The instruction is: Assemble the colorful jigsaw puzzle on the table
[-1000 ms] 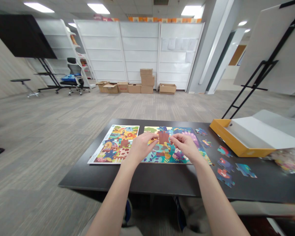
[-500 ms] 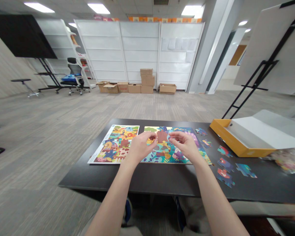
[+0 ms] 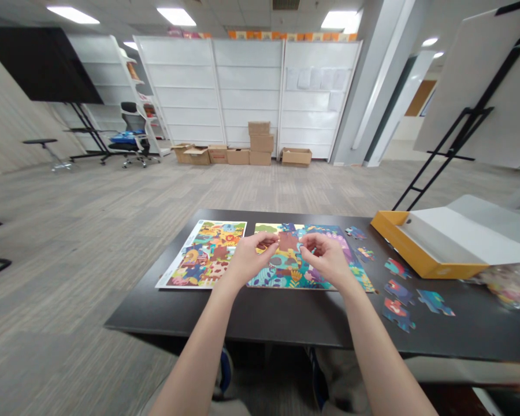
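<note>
Bare forearms enter from the lower edge of the frame and converge on a black table (image 3: 260,316), with blue shoes (image 3: 226,372) visible below its near edge. The left hand (image 3: 251,260) and right hand (image 3: 325,263) rest over the center of the table, both half closed, with the thumbs and fingertips drawn in toward each other. The left fingertips (image 3: 272,240) and right fingertips (image 3: 302,245) lie just to either side of a brown jigsaw piece (image 3: 288,241), but the frame does not show whether either hand has hold of it. The piece lies at the upper middle of a colorful jigsaw puzzle (image 3: 281,274), directly beneath and between the hands. Left of the puzzle, and nearly touching it, lies a printed picture sheet (image 3: 203,254). To the right, loose pieces lie apart on the tabletop, including a red piece (image 3: 398,315) and a blue piece (image 3: 435,302). Farther right are a clear bag of pieces (image 3: 502,292), at the frame's right edge, and an open yellow box (image 3: 409,257) with a white interior. Beyond the table, a gray carpet (image 3: 260,185) leads to cardboard boxes (image 3: 260,144) stacked and lined up before white panels (image 3: 247,86). An office chair (image 3: 134,133) stands at the upper left, and an easel (image 3: 472,115) stands at the upper right.
</note>
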Motion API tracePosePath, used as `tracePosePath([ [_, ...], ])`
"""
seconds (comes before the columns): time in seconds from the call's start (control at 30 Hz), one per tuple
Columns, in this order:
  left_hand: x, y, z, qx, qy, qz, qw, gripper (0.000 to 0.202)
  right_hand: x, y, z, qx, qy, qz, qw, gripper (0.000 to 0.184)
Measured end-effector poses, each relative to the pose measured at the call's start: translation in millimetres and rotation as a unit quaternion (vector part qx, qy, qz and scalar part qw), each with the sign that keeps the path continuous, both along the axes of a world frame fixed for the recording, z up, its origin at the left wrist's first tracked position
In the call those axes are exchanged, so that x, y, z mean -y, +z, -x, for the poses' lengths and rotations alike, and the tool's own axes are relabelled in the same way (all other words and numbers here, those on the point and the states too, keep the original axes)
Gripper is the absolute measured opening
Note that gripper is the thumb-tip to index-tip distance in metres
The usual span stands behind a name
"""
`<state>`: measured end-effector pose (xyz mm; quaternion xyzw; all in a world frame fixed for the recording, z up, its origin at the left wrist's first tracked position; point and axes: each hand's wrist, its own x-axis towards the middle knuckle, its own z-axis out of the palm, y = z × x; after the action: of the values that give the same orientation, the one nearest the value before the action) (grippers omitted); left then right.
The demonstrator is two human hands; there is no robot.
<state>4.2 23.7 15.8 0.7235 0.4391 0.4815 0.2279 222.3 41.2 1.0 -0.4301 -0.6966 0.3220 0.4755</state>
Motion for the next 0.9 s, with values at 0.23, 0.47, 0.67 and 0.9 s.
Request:
tracePosePath([
  [0.23, 0.4, 2.8, 0.3, 0.059, -0.02, 0.055, 0.997, 0.018, -1.3, -1.3, 0.3, 0.0, -0.008, 0.001, 1.0, 0.019],
  [0.47, -1.5, 0.3, -2.9, 0.09, -0.039, 0.094, 0.991, 0.03, 0.9, 1.2, 2.9, 0.019, 0.015, -0.002, 1.0, 0.019],
  [0.67, -7.1, -2.9, 6.6, 0.036, 0.038, 0.07, 0.996, 0.025, -3.6, -3.4, 1.5, 0.022, 0.007, -0.008, 1.0, 0.021],
  [0.9, -11.4, -19.6, 24.8, -0.078, 0.05, 0.134, 0.987, 0.028, -7.7, -2.1, -10.0, 0.106, -0.036, -0.04, 0.993, 0.018],
])
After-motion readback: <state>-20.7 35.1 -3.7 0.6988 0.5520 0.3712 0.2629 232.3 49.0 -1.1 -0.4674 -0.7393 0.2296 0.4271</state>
